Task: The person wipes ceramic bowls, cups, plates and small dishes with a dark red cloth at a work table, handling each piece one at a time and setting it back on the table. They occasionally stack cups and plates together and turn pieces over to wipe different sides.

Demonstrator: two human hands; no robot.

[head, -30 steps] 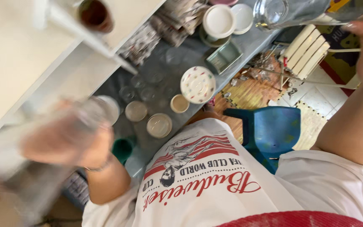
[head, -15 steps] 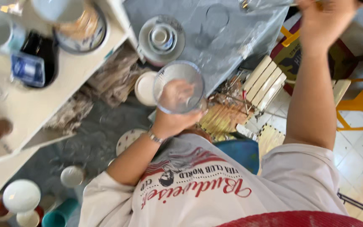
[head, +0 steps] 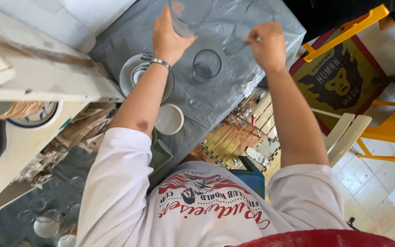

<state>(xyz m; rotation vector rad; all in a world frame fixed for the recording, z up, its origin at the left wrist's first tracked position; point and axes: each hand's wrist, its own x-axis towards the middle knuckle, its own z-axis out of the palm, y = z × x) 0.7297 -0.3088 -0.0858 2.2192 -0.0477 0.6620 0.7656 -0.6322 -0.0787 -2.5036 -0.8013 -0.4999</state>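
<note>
Head view, looking straight down over the person's chest and both outstretched arms.

Left hand (head: 169,39): fingers wrapped round a clear tumbler (head: 189,16), held up above the table (head: 129,36); a metal bracelet (head: 162,62) sits on the wrist. Right hand (head: 267,45): fingers curled and pinched on a second clear glass piece (head: 236,44), partly blurred; its exact shape cannot be told.

Progress, judged from how things lie: one empty glass (head: 205,66) already stands upright on the table between the two arms, apart from both hands. The two pieces in hand are not yet set down. More clear glassware (head: 46,215) waits at the lower left, low beside the white shelf unit (head: 33,77). So some of the sorting looks done, and a good part is left.

Materials and shapes:
- Table cover: grey plastic sheet, glossy, wrinkled, hanging crumpled over the right edge.
- Glasses: thin, transparent, round-rimmed, no liquid visible.
- White plate (head: 131,75) with a small dish on it, under the left forearm; glazed, smooth.
- White round bowl (head: 169,119) just beside the elbow; matte inside.
- Shelf unit: painted white, scuffed.
- Floor (head: 366,178): pale tile.
</note>
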